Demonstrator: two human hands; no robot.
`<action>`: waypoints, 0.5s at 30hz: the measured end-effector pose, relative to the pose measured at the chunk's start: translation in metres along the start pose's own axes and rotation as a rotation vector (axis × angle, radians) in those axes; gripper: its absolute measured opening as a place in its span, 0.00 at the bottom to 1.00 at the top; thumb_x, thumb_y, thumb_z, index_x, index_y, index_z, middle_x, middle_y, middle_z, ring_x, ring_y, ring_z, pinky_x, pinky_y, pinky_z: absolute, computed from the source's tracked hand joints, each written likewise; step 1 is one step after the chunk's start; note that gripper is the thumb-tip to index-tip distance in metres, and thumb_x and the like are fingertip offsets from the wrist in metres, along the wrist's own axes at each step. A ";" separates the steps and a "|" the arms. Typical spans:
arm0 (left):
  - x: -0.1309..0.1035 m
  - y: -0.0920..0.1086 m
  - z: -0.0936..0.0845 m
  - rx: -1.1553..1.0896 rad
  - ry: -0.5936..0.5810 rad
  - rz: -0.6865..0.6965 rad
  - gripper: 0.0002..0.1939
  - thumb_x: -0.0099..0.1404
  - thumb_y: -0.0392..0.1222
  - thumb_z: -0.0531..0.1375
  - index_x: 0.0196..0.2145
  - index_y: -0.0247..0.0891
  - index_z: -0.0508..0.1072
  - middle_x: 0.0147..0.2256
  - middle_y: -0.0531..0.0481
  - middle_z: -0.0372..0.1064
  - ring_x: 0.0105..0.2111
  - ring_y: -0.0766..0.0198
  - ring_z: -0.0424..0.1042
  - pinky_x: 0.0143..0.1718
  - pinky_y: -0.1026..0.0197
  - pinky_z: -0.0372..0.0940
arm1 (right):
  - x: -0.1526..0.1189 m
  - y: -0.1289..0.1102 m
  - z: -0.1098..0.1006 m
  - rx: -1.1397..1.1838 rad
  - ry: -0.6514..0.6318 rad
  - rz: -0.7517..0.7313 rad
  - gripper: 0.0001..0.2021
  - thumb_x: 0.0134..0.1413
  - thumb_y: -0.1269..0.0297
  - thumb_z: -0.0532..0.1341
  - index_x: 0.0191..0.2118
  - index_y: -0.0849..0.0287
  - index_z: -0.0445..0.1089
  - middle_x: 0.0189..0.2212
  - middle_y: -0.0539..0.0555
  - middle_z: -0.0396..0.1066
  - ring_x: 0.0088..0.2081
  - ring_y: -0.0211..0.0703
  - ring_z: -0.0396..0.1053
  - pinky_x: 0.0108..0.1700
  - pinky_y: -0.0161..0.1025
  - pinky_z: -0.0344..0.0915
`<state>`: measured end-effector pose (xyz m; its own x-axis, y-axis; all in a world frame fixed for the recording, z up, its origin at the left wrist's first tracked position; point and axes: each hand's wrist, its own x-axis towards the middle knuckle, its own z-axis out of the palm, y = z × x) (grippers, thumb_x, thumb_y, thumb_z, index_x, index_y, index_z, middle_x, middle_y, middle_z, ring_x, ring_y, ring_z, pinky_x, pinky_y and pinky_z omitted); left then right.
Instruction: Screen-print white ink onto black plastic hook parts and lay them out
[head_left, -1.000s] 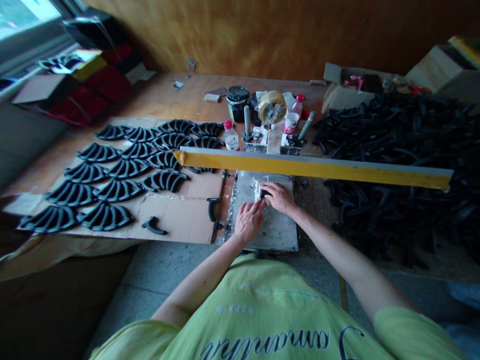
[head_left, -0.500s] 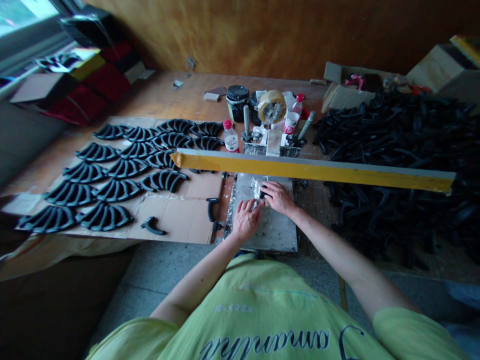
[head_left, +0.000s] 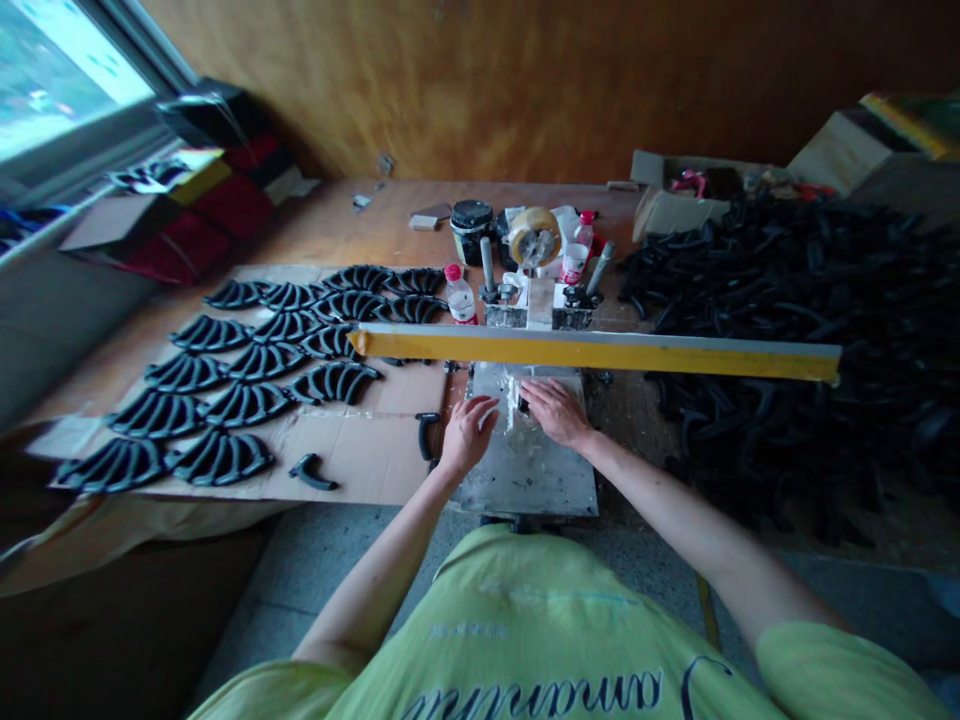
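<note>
My right hand point(head_left: 556, 410) lies over the metal plate point(head_left: 525, 470) with its fingers around a small black part point(head_left: 523, 403), mostly hidden beneath them. My left hand point(head_left: 469, 435) is held above the plate's left edge, a short way from the right one. Its fingers are bent but apart, and nothing shows in them. Just left of it, a black curved handle point(head_left: 427, 436) rests at the cardboard's edge. A second curved handle point(head_left: 312, 471) lies farther left on the cardboard sheet point(head_left: 360, 440).
A yellow and grey bar point(head_left: 600, 352) crosses above the plate. Rows of black handles point(head_left: 221, 457) cover the cardboard at left; a large heap of them point(head_left: 787, 300) fills the right side. Behind stand a bottle point(head_left: 460, 295), a tape roll point(head_left: 535, 238) and a black-lidded tub point(head_left: 472, 232).
My left hand has pulled away to the left from the black part and from my right hand. My right hand stays at the part. The camera view has tilted up slightly.
</note>
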<state>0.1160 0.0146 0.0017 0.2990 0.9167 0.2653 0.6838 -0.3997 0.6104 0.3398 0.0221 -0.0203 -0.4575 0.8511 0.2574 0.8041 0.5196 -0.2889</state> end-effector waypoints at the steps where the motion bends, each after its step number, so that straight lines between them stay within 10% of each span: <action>1: 0.006 0.001 -0.007 -0.054 0.029 -0.042 0.15 0.69 0.45 0.54 0.47 0.40 0.74 0.47 0.45 0.72 0.48 0.58 0.69 0.53 0.53 0.62 | -0.001 0.000 0.001 -0.006 0.008 0.001 0.19 0.64 0.69 0.52 0.58 0.58 0.66 0.59 0.57 0.63 0.61 0.48 0.60 0.64 0.53 0.50; 9: 0.066 0.046 -0.080 -0.782 0.469 -0.244 0.21 0.68 0.56 0.50 0.43 0.38 0.73 0.26 0.52 0.69 0.26 0.67 0.69 0.32 0.64 0.67 | 0.001 -0.009 0.003 0.013 0.047 0.009 0.18 0.63 0.64 0.56 0.57 0.56 0.66 0.59 0.58 0.63 0.61 0.49 0.59 0.63 0.57 0.50; 15: 0.069 0.060 -0.108 -0.800 0.353 -0.223 0.28 0.68 0.61 0.46 0.41 0.36 0.76 0.25 0.50 0.69 0.25 0.65 0.69 0.29 0.64 0.66 | -0.013 0.035 -0.038 0.073 0.153 0.210 0.13 0.61 0.66 0.56 0.49 0.61 0.72 0.48 0.58 0.74 0.53 0.46 0.68 0.59 0.46 0.60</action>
<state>0.1060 0.0536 0.1371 -0.0971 0.9724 0.2120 -0.0055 -0.2135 0.9769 0.3878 0.0265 0.0013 -0.2165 0.9225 0.3197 0.8431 0.3417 -0.4152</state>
